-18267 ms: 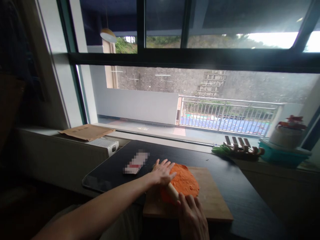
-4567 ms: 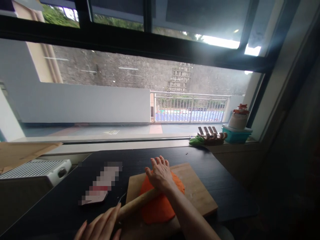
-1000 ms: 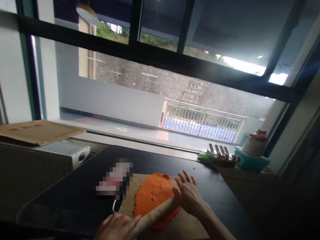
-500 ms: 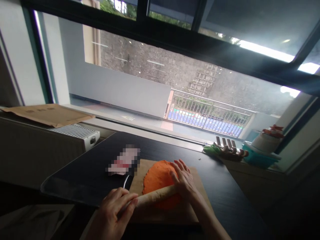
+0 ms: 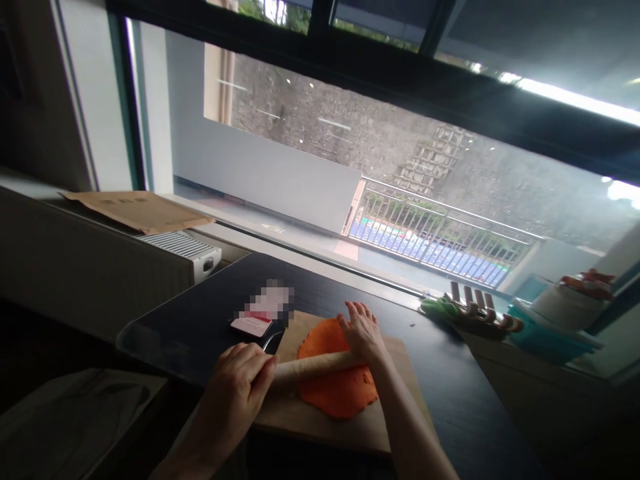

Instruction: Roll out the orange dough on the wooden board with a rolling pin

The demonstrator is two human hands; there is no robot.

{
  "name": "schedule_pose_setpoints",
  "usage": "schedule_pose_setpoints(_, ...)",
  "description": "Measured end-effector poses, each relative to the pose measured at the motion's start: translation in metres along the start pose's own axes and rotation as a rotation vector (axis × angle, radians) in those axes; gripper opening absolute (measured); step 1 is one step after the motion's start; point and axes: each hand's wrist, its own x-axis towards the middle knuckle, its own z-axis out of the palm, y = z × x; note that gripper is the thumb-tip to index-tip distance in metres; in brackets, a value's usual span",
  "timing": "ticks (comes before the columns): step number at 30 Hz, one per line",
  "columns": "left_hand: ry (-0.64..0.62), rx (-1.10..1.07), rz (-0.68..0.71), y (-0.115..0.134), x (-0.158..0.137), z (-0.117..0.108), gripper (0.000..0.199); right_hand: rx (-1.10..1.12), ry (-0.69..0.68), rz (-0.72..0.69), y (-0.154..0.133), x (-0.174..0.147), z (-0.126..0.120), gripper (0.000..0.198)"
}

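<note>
Head view: pale cylindrical wooden rolling pin (image 5: 315, 365), advanced from near side to middle of round orange dough sheet (image 5: 340, 395), mid-stroke; my left hand (image 5: 245, 379) clasps, right hand (image 5: 363, 333) presses open-palmed.

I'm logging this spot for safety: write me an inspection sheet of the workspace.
Surface: black tabletop, bearing a brown rectangular wooden board.
Job's things: flat, orange, dough-like sheet on the board; pale wooden rolling pin across it.
Clutter: flat, partly pixelated pinkish slab left of the board.
Hands: left hand closed around the pin's left end; right hand on its right end, fingers extended.
Cables: thin, pale curved strip beside the board; cable or handle, cannot tell.
Surroundings: brown paper envelope left, turquoise plastic box right, dark-framed window ahead.
</note>
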Motion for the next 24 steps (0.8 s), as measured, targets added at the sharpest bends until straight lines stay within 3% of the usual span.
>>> schedule_pose_setpoints(3, -0.019, -0.011, 0.005, 0.005, -0.002, -0.003, 0.027, 0.002, 0.003, -0.008, 0.005, -0.011, 0.000, 0.053)
schedule_pose_setpoints(9, 0.007, -0.056, 0.065, 0.031, -0.014, -0.011, 0.026, -0.009, 0.086, -0.109, 0.030, -0.078, -0.003, 0.046)
schedule_pose_setpoints(12, 0.020, -0.050, 0.071, 0.035, -0.017, -0.010, 0.026, -0.024, 0.098, -0.159, 0.035, -0.090, -0.003, 0.046)
schedule_pose_setpoints(15, 0.030, -0.025, 0.049, 0.027, -0.017, -0.004, 0.027, -0.015, 0.061, -0.139, 0.029, -0.071, -0.001, 0.045)
schedule_pose_setpoints(21, 0.050, 0.054, -0.013, 0.000, -0.006, 0.001, 0.034, -0.019, 0.021, -0.016, 0.002, 0.000, 0.005, 0.051)
schedule_pose_setpoints(24, 0.041, 0.055, -0.019, -0.003, -0.005, -0.002, 0.034, -0.011, 0.025, -0.005, -0.004, 0.011, 0.006, 0.053)
